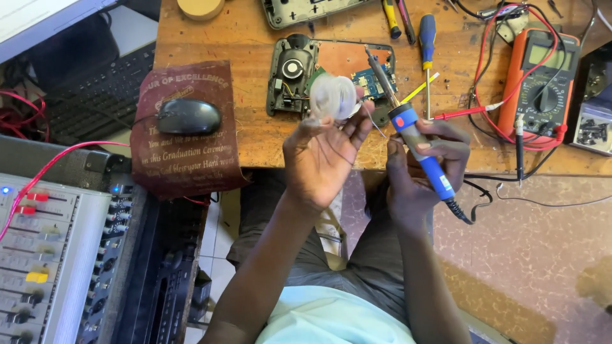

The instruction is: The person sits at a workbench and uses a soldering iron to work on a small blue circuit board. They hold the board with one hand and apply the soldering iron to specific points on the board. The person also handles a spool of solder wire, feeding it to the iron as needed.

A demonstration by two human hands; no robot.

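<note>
The soldering iron (417, 137) looked light and stiff, best gripped by its blue handle, where the right hand (424, 169) had its fingers wrapped. Left of it, the left hand (322, 156) pinched one clear spool (333, 97). Beyond lay one opened device (331, 73); right, one orange multimeter (539, 83).

A single head-worn view is provided, directed steeply downward at close range over the wooden workbench (255, 140) edge, the lap and the floor (542, 255) below.
</note>
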